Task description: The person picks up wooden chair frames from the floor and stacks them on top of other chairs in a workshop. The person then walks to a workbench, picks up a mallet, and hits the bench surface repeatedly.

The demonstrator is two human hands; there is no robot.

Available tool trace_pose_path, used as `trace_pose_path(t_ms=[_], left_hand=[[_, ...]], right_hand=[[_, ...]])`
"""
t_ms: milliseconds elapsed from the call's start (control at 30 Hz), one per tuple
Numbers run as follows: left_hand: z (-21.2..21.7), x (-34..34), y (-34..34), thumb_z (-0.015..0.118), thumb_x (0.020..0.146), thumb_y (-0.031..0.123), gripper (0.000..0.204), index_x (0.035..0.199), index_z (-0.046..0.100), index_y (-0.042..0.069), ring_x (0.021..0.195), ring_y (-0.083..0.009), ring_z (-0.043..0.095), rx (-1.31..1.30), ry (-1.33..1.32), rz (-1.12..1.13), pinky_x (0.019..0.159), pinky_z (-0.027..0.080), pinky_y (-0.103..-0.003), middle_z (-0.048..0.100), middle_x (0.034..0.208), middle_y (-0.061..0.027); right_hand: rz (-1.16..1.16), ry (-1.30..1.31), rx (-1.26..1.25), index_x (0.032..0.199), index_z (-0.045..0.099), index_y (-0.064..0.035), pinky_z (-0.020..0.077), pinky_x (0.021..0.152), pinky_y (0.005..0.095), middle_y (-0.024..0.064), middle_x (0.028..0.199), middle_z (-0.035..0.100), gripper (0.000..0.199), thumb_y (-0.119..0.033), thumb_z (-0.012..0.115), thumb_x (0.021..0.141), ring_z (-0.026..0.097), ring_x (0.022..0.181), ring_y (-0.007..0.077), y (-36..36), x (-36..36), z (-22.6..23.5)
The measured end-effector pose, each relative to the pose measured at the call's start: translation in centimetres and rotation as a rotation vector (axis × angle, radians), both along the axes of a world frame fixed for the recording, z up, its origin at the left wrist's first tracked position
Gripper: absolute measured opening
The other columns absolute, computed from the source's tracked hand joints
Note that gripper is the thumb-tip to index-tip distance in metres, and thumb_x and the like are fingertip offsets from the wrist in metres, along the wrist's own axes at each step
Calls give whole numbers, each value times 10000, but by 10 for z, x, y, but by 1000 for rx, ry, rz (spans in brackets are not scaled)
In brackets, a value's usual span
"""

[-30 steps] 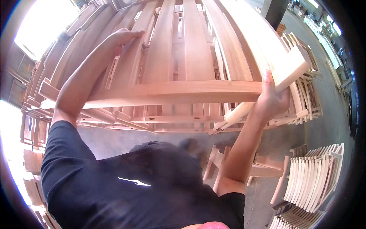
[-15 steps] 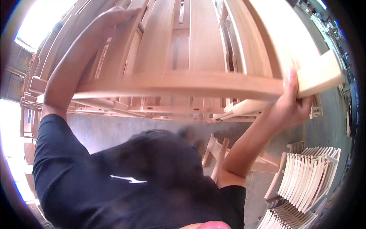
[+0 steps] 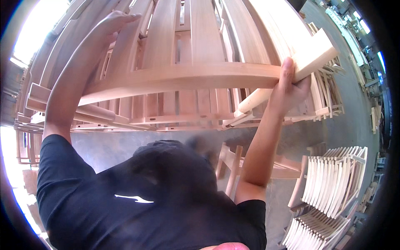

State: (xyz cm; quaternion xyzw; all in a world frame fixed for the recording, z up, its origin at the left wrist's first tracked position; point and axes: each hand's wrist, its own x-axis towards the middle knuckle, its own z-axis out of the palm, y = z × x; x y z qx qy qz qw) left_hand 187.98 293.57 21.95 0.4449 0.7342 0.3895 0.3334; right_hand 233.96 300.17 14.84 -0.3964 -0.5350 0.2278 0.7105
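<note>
A pale slatted wooden frame (image 3: 204,75) with a long crossrail and flat upright slats fills the upper middle, tilted in front of my chest. My right hand (image 3: 291,89) grips its near right corner, thumb on top, where the crossrail meets a thick block-like end (image 3: 316,52). Farther up on the left, my left hand (image 3: 116,23) lies at the edge of a slat (image 3: 129,46) with one digit stretched over it; its other fingers are mostly hidden. My left forearm crosses the rail's left end.
Beneath and behind the frame stand more stacked slatted wooden pieces (image 3: 179,118). A wooden chair-like frame (image 3: 229,160) stands on the grey floor by my right elbow. To the lower right are stacks of curved pale slats (image 3: 333,179). Benches and timber line the far right.
The frame's right end has shifted left and slightly up with my right hand. My left hand has also moved a little left. The frame looks less blurred now.
</note>
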Motion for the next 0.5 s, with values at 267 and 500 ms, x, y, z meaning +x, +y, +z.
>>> trace_pose_path(t_ms=[267,500], left_hand=[[7,118,-160,635,922,425,416,965,639,11,678,-173,622,885,-19,95,581,465,-280,649,801,-73],[-97,52,-316,676,872,251,289,961,668,-24,736,-169,661,-98,-65,41,704,550,-281,694,815,-136]], right_hand=[[500,-374,-391,1202,584,57,492,857,359,152,996,699,763,-575,729,799,647,965,251,8,67,-187],[412,-1004,-372,917,736,-54,515,798,417,145,884,723,368,-338,821,701,683,869,313,7,63,-238]])
